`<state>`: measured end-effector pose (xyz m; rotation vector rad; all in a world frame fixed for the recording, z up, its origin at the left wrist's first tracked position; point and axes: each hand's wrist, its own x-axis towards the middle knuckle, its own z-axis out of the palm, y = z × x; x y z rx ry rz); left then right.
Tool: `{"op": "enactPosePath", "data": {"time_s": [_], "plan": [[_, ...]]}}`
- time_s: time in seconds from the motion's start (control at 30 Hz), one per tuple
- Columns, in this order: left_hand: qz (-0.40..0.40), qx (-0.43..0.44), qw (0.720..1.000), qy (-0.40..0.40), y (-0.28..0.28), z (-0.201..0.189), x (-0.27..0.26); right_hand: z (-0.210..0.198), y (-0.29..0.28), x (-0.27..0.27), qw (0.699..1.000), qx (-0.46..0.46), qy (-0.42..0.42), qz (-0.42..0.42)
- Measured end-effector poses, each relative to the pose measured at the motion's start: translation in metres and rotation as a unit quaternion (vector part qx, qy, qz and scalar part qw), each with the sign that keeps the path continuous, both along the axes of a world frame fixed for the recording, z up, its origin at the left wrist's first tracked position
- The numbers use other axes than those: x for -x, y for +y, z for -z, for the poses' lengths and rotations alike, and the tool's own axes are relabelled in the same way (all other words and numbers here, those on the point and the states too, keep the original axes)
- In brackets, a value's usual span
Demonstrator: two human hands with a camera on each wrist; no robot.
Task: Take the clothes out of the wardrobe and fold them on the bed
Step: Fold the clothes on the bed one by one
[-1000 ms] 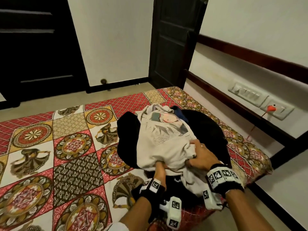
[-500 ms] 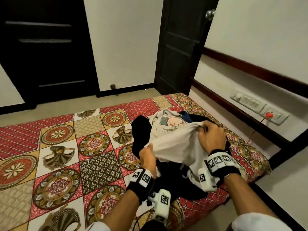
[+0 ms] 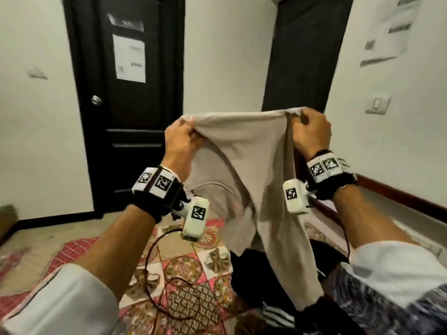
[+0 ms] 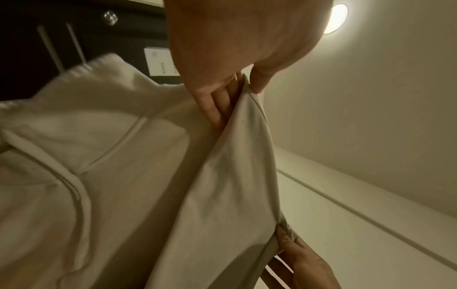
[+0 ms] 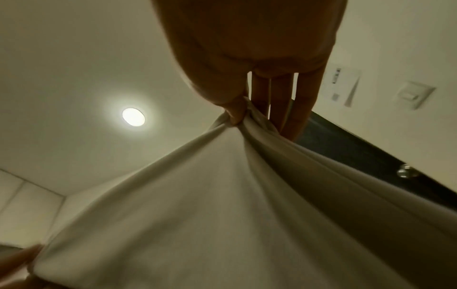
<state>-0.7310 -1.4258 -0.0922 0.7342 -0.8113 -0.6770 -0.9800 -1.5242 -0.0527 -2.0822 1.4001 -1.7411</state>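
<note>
A beige T-shirt [image 3: 244, 170] hangs stretched in the air between my two hands, above the bed. My left hand [image 3: 180, 139] pinches its top edge on the left; the left wrist view shows thumb and fingers clamped on the hem of the T-shirt [image 4: 138, 176]. My right hand [image 3: 310, 132] pinches the top edge on the right, and in the right wrist view the T-shirt [image 5: 222, 205] fans down from that pinch. The shirt's lower part drapes onto a pile of dark clothes [image 3: 261, 281] on the bed.
The bed with its patterned red bedcover [image 3: 183, 274] lies below my arms, crossed by a thin cable [image 3: 154, 269]. A black door [image 3: 125, 105] with a paper notice stands ahead left, another dark door [image 3: 304, 56] ahead right. A wall switch [image 3: 377, 105] is at right.
Both hands have lifted the beige T-shirt off the pile and spread it wide at chest height. My head has tilted up, so the doors fill more of the view.
</note>
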Motion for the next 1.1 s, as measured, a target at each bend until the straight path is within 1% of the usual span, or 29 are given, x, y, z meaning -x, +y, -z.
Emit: {"op": "enactPosePath", "data": {"time_s": [0.07, 0.13, 0.2, 0.27, 0.33, 0.37, 0.4, 0.47, 0.5, 0.57, 0.63, 0.67, 0.7, 0.73, 0.8, 0.83, 0.9, 0.97, 1.0, 1.03, 1.07, 1.1], "plan": [[-0.017, 0.033, 0.999, -0.019, 0.037, -0.036, -0.022, -0.042, 0.022, -0.033, 0.997, 0.015, -0.036, -0.061], [-0.045, 0.039, 0.998, -0.032, 0.071, -0.057, -0.040, -0.066, 0.038, -0.067, 0.993, 0.009, -0.051, -0.109], [-0.046, -0.001, 0.999, -0.030, 0.098, -0.055, -0.052, -0.070, 0.056, -0.102, 0.983, -0.018, -0.069, -0.168], [-0.016, -0.080, 0.996, -0.037, 0.116, -0.033, -0.056, -0.058, 0.079, -0.132, 0.966, -0.066, -0.078, -0.236], [0.020, -0.131, 0.990, -0.041, 0.138, -0.006, -0.058, -0.035, 0.100, -0.159, 0.948, -0.123, -0.059, -0.289], [0.008, -0.149, 0.988, -0.030, 0.148, 0.007, -0.062, -0.017, 0.111, -0.170, 0.939, -0.163, -0.031, -0.302], [-0.015, -0.155, 0.987, -0.022, 0.157, 0.015, -0.063, 0.001, 0.116, -0.177, 0.929, -0.200, -0.002, -0.311], [-0.089, -0.190, 0.978, -0.019, 0.165, 0.037, -0.083, 0.045, 0.132, -0.187, 0.910, -0.269, 0.056, -0.311], [-0.107, -0.217, 0.970, -0.018, 0.169, 0.049, -0.091, 0.068, 0.140, -0.189, 0.909, -0.277, 0.070, -0.304], [-0.120, -0.270, 0.955, -0.019, 0.174, 0.088, -0.103, 0.119, 0.178, -0.187, 0.898, -0.269, 0.099, -0.334], [-0.115, -0.311, 0.943, -0.018, 0.191, 0.121, -0.093, 0.171, 0.225, -0.184, 0.874, -0.266, 0.129, -0.385], [-0.092, -0.325, 0.941, -0.011, 0.199, 0.131, -0.082, 0.195, 0.245, -0.182, 0.869, -0.260, 0.134, -0.400], [-0.063, -0.336, 0.940, 0.003, 0.206, 0.143, -0.073, 0.221, 0.262, -0.183, 0.871, -0.262, 0.127, -0.397], [-0.032, -0.341, 0.939, 0.014, 0.212, 0.154, -0.066, 0.242, 0.274, -0.184, 0.884, -0.253, 0.110, -0.378], [0.013, -0.340, 0.940, 0.021, 0.221, 0.174, -0.060, 0.274, 0.282, -0.187, 0.916, -0.245, 0.098, -0.301], [0.033, -0.331, 0.943, 0.019, 0.227, 0.179, -0.058, 0.282, 0.281, -0.187, 0.927, -0.241, 0.102, -0.269], [0.065, -0.298, 0.952, -0.007, 0.242, 0.192, -0.057, 0.288, 0.276, -0.182, 0.941, -0.226, 0.091, -0.237], [0.057, -0.285, 0.956, -0.020, 0.256, 0.216, -0.064, 0.284, 0.268, -0.174, 0.940, -0.227, 0.050, -0.250], [0.034, -0.288, 0.957, -0.022, 0.262, 0.231, -0.070, 0.277, 0.263, -0.171, 0.935, -0.224, 0.024, -0.273], [-0.009, -0.298, 0.954, -0.039, 0.266, 0.251, -0.077, 0.268, 0.258, -0.167, 0.927, -0.223, 0.000, -0.302], [-0.060, -0.308, 0.947, -0.071, 0.270, 0.271, -0.083, 0.257, 0.255, -0.165, 0.915, -0.225, -0.018, -0.335], [-0.110, -0.329, 0.932, -0.106, 0.273, 0.287, -0.086, 0.246, 0.257, -0.162, 0.901, -0.226, -0.025, -0.369]]}}
